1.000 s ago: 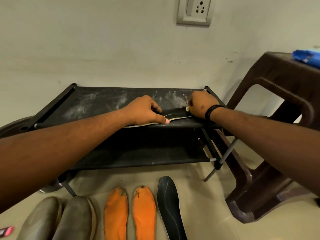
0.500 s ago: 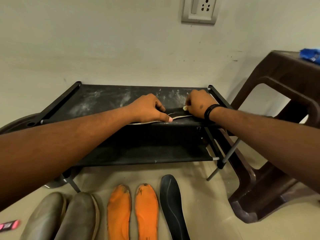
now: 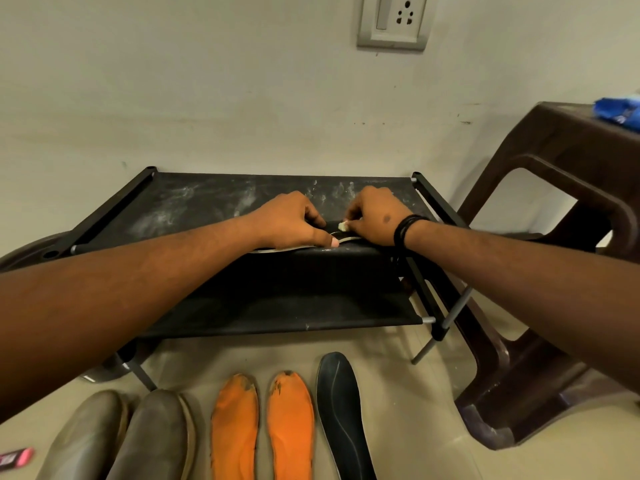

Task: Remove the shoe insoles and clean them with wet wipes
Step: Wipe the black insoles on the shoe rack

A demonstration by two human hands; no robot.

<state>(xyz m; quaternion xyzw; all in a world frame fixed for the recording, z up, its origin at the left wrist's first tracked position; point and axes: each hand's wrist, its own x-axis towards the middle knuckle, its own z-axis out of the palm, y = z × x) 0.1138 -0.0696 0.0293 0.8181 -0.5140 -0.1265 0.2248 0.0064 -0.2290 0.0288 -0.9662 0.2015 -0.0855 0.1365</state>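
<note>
- Head view, left hand (image 3: 294, 221): lies knuckles-up on the dark insole (image 3: 341, 233), fingers curled, thumb tip pressed flat at the front edge, pinning the insole to the shelf.
- Head view, right hand (image 3: 375, 216): fingers bunched round a small whitish wad, read as a wet wipe (image 3: 343, 226), pressed on the insole just beside the left fingers.
- Dark insole: rests along the front edge of the top tier of the black shoe rack (image 3: 194, 206); only a pale-edged strip shows between and under the hands.
- Change over the last 1.0 s: the hands have kept their places on the insole, the wipe moving very little; most of the apparent shift is the camera tilting, with the wall socket (image 3: 394, 20) now higher in view. Judged: slow local scrubbing of 1 spot, not a long stroke.
- Meaning for the task: cleaning of this insole is under way, not finished.
- Floor stock: 2 orange insoles (image 3: 263, 427), toes soiled dark, and 1 more dark insole (image 3: 341, 410), side by side; whether wiped, cannot tell.
- 2 grey-brown shoes (image 3: 114, 441) left of them.
- Brown plastic stool (image 3: 554, 237) at right, carrying a blue pack (image 3: 616, 110), possibly the wipes.
- Pink item (image 3: 17, 459) at lower left, unidentified.
</note>
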